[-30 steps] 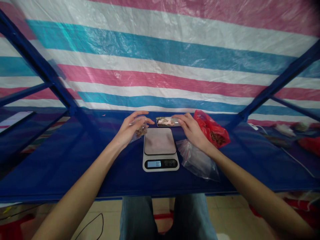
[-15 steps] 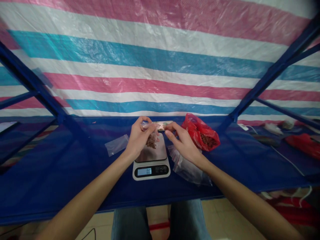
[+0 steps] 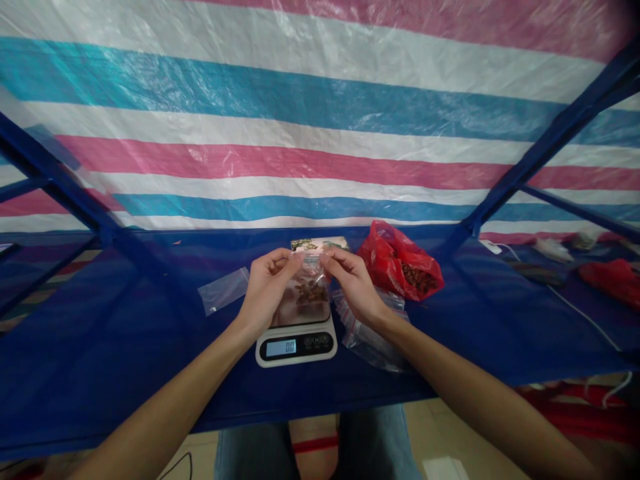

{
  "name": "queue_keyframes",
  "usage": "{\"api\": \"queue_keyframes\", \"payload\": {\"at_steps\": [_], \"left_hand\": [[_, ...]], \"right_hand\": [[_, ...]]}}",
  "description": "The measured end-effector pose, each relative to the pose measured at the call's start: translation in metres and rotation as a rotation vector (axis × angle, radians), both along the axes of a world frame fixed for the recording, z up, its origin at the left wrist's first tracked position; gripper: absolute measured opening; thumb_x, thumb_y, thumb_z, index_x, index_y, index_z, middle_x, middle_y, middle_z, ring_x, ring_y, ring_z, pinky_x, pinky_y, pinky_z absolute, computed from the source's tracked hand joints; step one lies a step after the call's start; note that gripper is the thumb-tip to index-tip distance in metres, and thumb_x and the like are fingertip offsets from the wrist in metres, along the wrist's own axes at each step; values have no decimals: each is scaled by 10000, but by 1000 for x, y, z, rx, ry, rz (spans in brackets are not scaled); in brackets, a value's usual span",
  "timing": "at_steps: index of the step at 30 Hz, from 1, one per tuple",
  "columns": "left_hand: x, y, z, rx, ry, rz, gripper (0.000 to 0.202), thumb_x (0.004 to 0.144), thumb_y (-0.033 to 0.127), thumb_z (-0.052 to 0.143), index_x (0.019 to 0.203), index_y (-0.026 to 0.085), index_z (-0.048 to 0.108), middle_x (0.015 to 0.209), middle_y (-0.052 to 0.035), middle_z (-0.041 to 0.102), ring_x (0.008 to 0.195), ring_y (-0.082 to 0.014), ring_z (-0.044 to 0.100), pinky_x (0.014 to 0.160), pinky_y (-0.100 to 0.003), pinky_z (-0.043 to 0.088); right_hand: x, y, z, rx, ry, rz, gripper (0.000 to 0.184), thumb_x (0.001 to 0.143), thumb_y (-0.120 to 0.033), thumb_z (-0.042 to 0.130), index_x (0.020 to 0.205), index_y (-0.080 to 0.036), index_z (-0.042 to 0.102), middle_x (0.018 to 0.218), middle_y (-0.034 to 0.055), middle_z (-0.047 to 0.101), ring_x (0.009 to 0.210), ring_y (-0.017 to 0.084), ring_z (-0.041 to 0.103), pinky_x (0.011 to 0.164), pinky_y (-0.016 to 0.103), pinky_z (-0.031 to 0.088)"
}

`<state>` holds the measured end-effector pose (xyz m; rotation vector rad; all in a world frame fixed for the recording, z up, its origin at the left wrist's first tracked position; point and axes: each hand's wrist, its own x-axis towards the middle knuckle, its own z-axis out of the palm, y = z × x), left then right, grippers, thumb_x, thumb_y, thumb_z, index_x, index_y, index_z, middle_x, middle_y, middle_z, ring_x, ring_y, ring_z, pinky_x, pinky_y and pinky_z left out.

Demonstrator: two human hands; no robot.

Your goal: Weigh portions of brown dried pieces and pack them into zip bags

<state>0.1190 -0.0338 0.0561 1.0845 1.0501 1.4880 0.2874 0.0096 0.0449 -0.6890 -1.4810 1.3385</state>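
Observation:
Between my two hands hangs a small clear plastic zip bag (image 3: 311, 283) with brown bits gathered in its lower part. My left hand (image 3: 270, 280) pinches its top left corner between thumb and fingers. At the top right corner, my right hand (image 3: 353, 277) pinches it the same way. The bag is held over the steel plate of a white kitchen scale (image 3: 297, 352), whose display reads 0.0. Behind the bag lies a printed card or packet (image 3: 323, 244), partly covered by my fingers.
An open red plastic bag (image 3: 400, 263) of brown pieces stands right of my right hand. Several clear zip bags (image 3: 373, 340) lie under my right wrist. One flat clear bag (image 3: 223, 291) lies left of the scale. Blue frame bars (image 3: 530, 160) rise on both sides.
My right hand has moved left onto the bag's top edge, so both hands now hold it. The bag hangs spread and facing me. The view has shifted slightly.

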Motion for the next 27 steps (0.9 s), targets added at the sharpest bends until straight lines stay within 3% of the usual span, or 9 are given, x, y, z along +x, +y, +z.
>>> {"api": "queue_keyframes", "payload": {"at_steps": [8, 17, 24, 27], "left_hand": [[5, -4, 4, 89, 71, 86, 194, 903, 395, 760, 852, 209, 736, 834, -35, 797, 793, -181, 748, 842, -310, 583], [13, -7, -1, 70, 173, 2, 268, 887, 460, 761, 835, 200, 718, 745, 9, 708, 649, -135, 618, 610, -229, 484], [2, -8, 7, 165, 391, -31, 231, 887, 422, 765, 846, 196, 739, 795, -18, 722, 726, -166, 642, 663, -247, 489], [-1, -8, 9, 219, 448, 16, 206, 889, 391, 770, 823, 197, 754, 799, -26, 744, 761, -177, 663, 728, -263, 500]], "right_hand": [[2, 0, 1, 4, 64, -35, 312, 936, -442, 717, 738, -210, 648, 686, -29, 535, 657, 134, 468, 658, 268, 390], [-2, -9, 11, 91, -85, -29, 398, 911, -544, 706, 721, -201, 637, 703, -13, 572, 670, 147, 500, 648, 276, 427], [5, -8, 20, 147, -145, 60, 383, 884, -538, 754, 733, -197, 668, 687, -8, 622, 649, 146, 541, 629, 269, 446], [10, -3, 23, 204, -184, 61, 361, 914, -492, 726, 715, -192, 694, 682, 12, 674, 659, 162, 590, 652, 288, 479]]}}
